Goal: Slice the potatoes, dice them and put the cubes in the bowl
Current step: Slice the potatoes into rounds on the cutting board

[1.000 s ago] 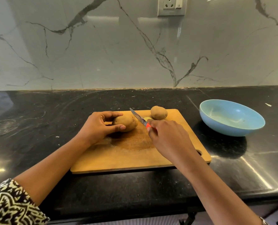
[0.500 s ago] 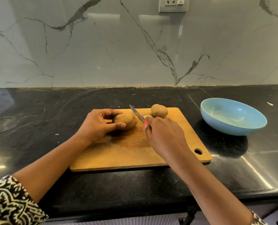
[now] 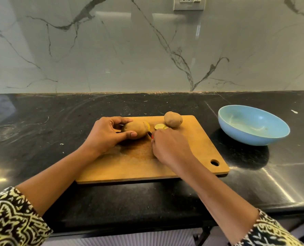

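A brown potato (image 3: 136, 130) lies on the wooden cutting board (image 3: 192, 157). My left hand (image 3: 105, 135) grips it with fingers over the top and thumb at the front. Its right end shows a yellow cut face. My right hand (image 3: 169, 148) grips a knife (image 3: 150, 134) with a red handle; the blade is down at the potato's cut end and almost wholly hidden. Cut slices (image 3: 160, 126) lie on the board just right of it. A second whole potato (image 3: 173, 119) sits at the board's far edge. The light blue bowl (image 3: 250, 137) stands to the right, holding no potato.
The board lies on a black stone counter (image 3: 41, 130) against a marble wall. A wall socket (image 3: 189, 3) is at the top. The counter's front edge runs just below the board. Small crumbs dot the counter to the left.
The knife has come down from its raised tilt through the potato's right end. A fresh yellow cut face shows. My right hand has dropped lower toward the board.
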`<control>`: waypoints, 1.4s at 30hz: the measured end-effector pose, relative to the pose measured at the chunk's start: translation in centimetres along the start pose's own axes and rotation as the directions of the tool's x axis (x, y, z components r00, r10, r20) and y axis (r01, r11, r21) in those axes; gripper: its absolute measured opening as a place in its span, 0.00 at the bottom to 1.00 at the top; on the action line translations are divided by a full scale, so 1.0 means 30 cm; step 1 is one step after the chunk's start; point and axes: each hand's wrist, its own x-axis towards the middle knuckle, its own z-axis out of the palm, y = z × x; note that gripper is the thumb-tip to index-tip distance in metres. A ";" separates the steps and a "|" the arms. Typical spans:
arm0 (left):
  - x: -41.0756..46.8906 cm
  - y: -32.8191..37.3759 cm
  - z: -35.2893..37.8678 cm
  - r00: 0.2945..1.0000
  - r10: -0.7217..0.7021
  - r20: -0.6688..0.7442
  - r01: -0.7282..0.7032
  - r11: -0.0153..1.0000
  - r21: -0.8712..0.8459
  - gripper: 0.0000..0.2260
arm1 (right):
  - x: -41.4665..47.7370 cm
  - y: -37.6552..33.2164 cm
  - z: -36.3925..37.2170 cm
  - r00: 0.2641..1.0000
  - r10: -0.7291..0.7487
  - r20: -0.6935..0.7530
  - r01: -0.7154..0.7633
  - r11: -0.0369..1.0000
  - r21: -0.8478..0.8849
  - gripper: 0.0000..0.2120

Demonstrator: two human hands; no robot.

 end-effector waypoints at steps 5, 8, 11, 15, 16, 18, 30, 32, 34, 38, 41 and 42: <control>-0.002 -0.004 -0.002 0.999 -0.035 -0.009 0.034 0.999 -0.030 0.23 | -0.112 0.008 0.011 1.000 -0.009 0.001 0.009 1.000 -0.003 0.11; -0.001 -0.004 -0.007 0.998 -0.053 0.027 0.055 0.996 -0.071 0.22 | -0.117 0.035 0.011 0.999 0.053 -0.003 -0.053 0.998 0.022 0.12; -0.003 -0.001 -0.011 0.997 -0.052 0.052 0.057 0.995 -0.088 0.21 | -0.075 0.084 0.007 0.987 0.162 0.017 -0.162 0.975 0.148 0.14; -0.002 -0.004 -0.013 0.997 -0.055 0.060 0.060 0.994 -0.093 0.22 | -0.049 0.153 -0.019 0.949 0.264 0.172 -0.310 0.682 0.663 0.13; -0.002 -0.004 -0.013 0.997 -0.054 0.059 0.059 0.994 -0.094 0.22 | -0.044 0.170 -0.023 0.936 0.290 0.198 -0.338 0.590 0.734 0.13; 0.000 -0.004 -0.014 0.997 -0.051 0.058 0.056 0.994 -0.091 0.24 | -0.025 0.205 -0.028 0.904 0.321 0.283 -0.406 0.434 0.804 0.13; 0.005 -0.011 -0.011 0.997 -0.051 0.058 0.055 0.995 -0.083 0.25 | 0.042 0.238 -0.059 0.779 -0.045 0.625 -0.618 -0.224 0.754 0.19; 0.005 -0.012 -0.011 0.997 -0.045 0.061 0.049 0.996 -0.081 0.26 | 0.049 0.235 -0.058 0.780 0.055 0.623 -0.623 -0.025 0.782 0.18; 0.005 -0.015 -0.012 0.997 -0.043 0.061 0.048 0.995 -0.083 0.26 | 0.055 0.232 -0.055 0.793 0.137 0.594 -0.609 0.182 0.772 0.18; 0.007 -0.019 -0.014 0.997 -0.039 0.068 0.045 0.996 -0.082 0.26 | 0.053 0.224 -0.051 0.816 0.239 0.527 -0.577 0.398 0.713 0.17; 0.008 -0.020 -0.014 0.997 -0.036 0.069 0.042 0.996 -0.082 0.26 | 0.048 0.217 -0.043 0.856 0.301 0.420 -0.516 0.543 0.662 0.15; 0.009 -0.020 -0.014 0.997 -0.037 0.069 0.043 0.996 -0.083 0.26 | 0.046 0.214 -0.037 0.876 0.310 0.370 -0.482 0.613 0.626 0.14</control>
